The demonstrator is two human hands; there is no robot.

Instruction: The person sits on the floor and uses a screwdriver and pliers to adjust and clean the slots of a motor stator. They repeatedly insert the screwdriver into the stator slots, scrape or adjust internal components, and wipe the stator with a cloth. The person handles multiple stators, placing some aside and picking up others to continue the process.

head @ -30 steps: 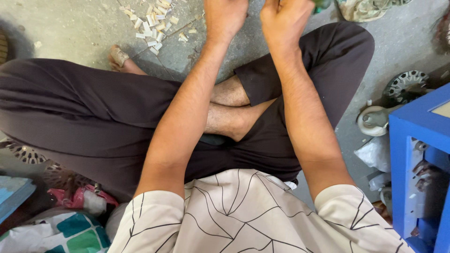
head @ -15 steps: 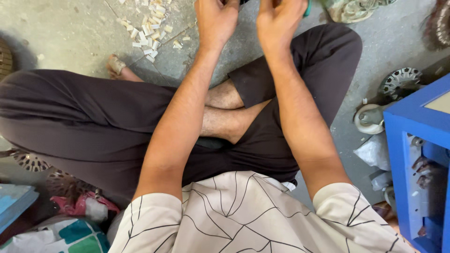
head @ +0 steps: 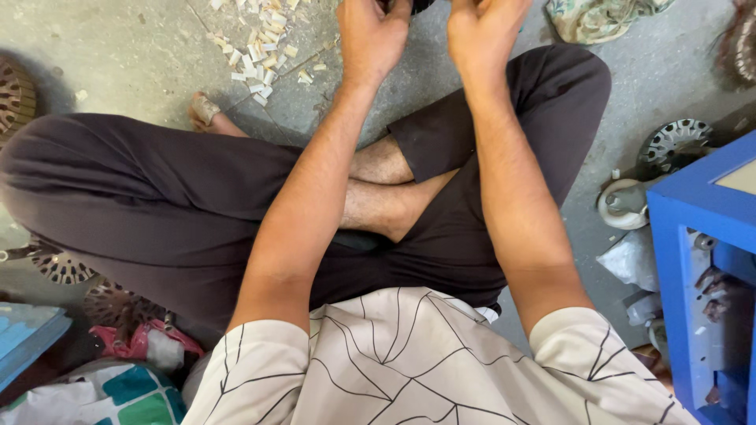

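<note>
Overhead, two hands — left hand (head: pixel 372 35), right hand (head: pixel 482 27) — one dark object (head: pixel 416 5).

Both hands are now seen higher in the view: the left hand (head: pixel 372 35) and right hand (head: pixel 482 27) are cut off at the top edge. The green thing earlier seen by the right hand is no longer shown.

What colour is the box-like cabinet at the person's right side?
Bright blue: the box-like metal cabinet stands at the right edge of the head view, its only view.
</note>
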